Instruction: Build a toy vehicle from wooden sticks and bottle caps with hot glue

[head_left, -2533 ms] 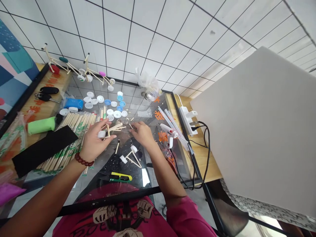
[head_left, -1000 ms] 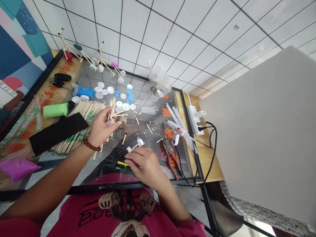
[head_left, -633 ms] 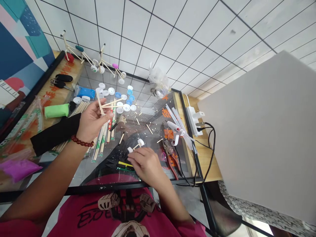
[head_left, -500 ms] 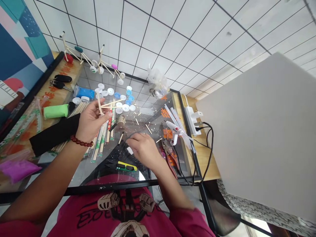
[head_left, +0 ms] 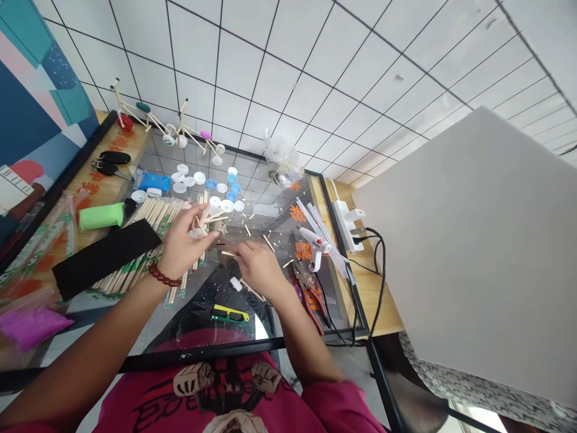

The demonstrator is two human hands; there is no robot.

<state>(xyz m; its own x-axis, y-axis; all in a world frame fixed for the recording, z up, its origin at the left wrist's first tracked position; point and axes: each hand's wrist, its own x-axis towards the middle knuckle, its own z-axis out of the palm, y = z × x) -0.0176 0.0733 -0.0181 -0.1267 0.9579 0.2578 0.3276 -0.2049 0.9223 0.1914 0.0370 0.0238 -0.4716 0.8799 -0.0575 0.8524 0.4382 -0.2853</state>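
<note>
My left hand (head_left: 180, 243), with a beaded bracelet on its wrist, grips a small frame of joined wooden sticks (head_left: 211, 220). A white bottle cap (head_left: 195, 233) shows at the frame, against the fingers. Right of it, my right hand (head_left: 261, 269) pinches a short wooden stick (head_left: 228, 254) that points left, toward the frame without touching it. Under the right hand lie a small white block (head_left: 235, 284) and some thin sticks (head_left: 252, 291). Yellow-green thread snips (head_left: 229, 314) rest closer to me on the glass tabletop.
White and blue bottle caps (head_left: 231, 179) lie beyond my hands. Packaged chopsticks (head_left: 135, 264) and a black strip (head_left: 106, 255) are at left. To the right are a glue gun (head_left: 315, 240), pliers (head_left: 311, 297), cables and a power strip (head_left: 347, 222). Finished stick figures (head_left: 183, 126) stand at the back.
My left hand has moved right and nearer to me, turning the stick frame. My right hand has lifted slightly, and a short stick now shows in its fingers. The view has shifted a little.
</note>
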